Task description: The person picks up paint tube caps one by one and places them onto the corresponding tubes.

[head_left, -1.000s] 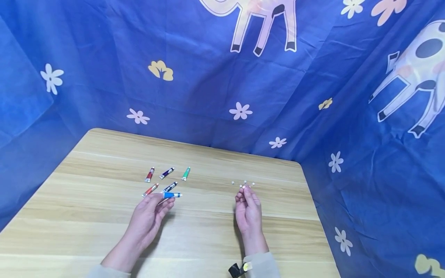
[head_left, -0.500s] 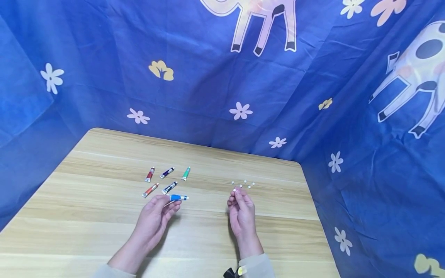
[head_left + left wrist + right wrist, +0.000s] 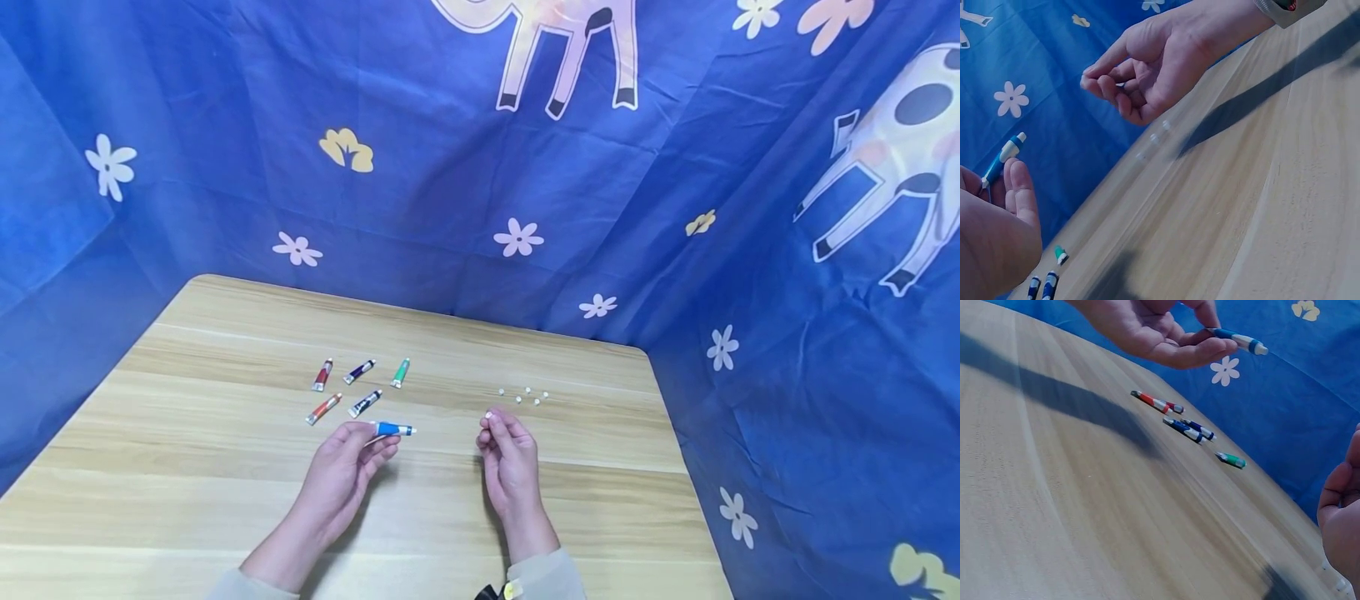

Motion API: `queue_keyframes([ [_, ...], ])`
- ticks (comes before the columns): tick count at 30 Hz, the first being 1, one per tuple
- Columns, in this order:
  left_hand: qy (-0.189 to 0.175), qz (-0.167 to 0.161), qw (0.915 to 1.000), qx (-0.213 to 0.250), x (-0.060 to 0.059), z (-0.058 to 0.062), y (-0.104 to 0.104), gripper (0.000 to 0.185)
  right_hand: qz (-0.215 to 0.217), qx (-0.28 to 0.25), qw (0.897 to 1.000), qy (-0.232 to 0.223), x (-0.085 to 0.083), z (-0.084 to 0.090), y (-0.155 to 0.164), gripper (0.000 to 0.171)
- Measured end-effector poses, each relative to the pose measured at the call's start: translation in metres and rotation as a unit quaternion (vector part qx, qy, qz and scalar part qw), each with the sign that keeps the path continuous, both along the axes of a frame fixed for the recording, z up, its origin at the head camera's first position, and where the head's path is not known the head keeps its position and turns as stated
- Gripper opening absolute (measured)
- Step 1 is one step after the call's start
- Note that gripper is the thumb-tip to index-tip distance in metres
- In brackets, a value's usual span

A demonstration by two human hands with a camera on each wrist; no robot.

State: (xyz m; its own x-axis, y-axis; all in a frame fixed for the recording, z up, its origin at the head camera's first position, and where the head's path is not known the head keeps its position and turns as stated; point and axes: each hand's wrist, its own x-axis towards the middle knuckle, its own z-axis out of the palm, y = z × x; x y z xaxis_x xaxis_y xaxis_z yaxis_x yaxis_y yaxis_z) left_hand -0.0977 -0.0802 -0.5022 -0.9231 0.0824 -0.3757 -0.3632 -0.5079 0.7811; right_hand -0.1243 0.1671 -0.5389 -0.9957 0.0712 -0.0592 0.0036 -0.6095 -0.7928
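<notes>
In the head view, the left hand (image 3: pixel 341 467) pinches a blue tube (image 3: pixel 392 429) between thumb and fingers above the table (image 3: pixel 420 525), its white tip pointing toward the right hand (image 3: pixel 513 467); the thumb covers the tube's rear end, and any print on its pale band is too small to read. The right hand's thumb and fingertips pinch a small white piece (image 3: pixel 489 415). Beyond the left hand lie a red tube (image 3: pixel 322 375), a purple tube (image 3: pixel 360 372), a green tube (image 3: pixel 401 373), an orange tube (image 3: pixel 324 409) and a navy tube (image 3: pixel 365 404), their labels likewise unreadable; five white pieces (image 3: pixel 537 402) lie scattered past the right hand. A blue cloth (image 3: pixel 450 192) printed with flowers and animals stands behind. In the left wrist view, the right hand's fingertips meet and hide what they hold, while the blue tube slants upward from the left hand. In the right wrist view, a white band and blue ring show near the blue tube's tip, lettering blurred; the right hand is cut off by the edge.
</notes>
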Motion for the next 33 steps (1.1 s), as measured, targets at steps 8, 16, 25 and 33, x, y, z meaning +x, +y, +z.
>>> queue_keyframes([
  [8,0.002,-0.004,1.0000,0.002,0.001,0.000,0.004,0.010,0.009,0.033,0.999,0.000,0.002,-0.003,-0.012,0.025],
  [16,-0.003,-0.004,1.0000,0.004,0.004,-0.002,0.011,0.007,0.034,0.080,0.996,-0.022,0.009,-0.007,-0.026,0.022],
  [25,-0.008,0.003,0.9999,0.010,0.006,-0.002,0.017,0.008,0.055,0.143,0.988,-0.030,0.014,-0.009,-0.038,0.014],
  [33,-0.011,-0.002,0.9999,0.002,0.004,-0.009,0.018,0.006,0.058,0.193,0.979,-0.032,0.019,-0.005,-0.046,0.030],
])
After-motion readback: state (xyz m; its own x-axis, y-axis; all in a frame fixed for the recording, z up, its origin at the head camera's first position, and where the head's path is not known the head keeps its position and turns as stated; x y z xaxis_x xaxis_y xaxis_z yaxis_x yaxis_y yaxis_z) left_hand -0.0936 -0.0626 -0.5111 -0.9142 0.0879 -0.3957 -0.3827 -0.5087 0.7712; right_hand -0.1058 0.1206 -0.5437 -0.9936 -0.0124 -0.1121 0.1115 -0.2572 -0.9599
